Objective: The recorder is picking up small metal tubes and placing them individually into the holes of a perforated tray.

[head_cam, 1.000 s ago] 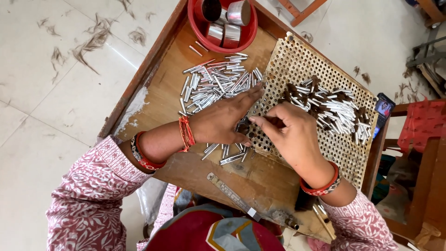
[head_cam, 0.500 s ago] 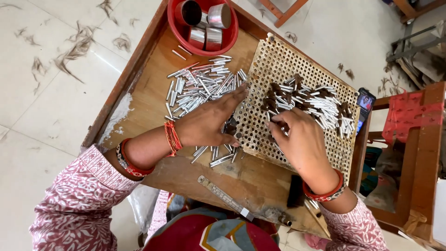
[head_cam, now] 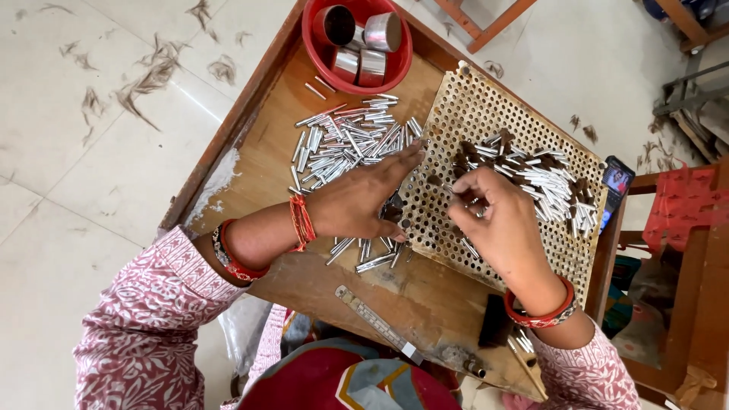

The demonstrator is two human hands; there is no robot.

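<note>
Two hands work the perforated board [head_cam: 486,114]: right hand [head_cam: 497,224] pinches a small tube, left hand [head_cam: 364,201] lies flat, fingers spread. Loose metal tubes [head_cam: 342,144] at 10 o'clock risk rolling off the table [head_cam: 266,137] if swept.

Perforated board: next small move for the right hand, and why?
Probably seat the piece pinched at the right hand's fingertips into an open hole of the perforated board. The hand hovers over empty holes beside the brush-tipped tubes, while the left hand rests on loose silver tubes.

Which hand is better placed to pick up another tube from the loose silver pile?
Probably the left hand: its fingertips already reach the edge of the loose silver tubes. The right hand is over the perforated board, farther from that pile.
</note>
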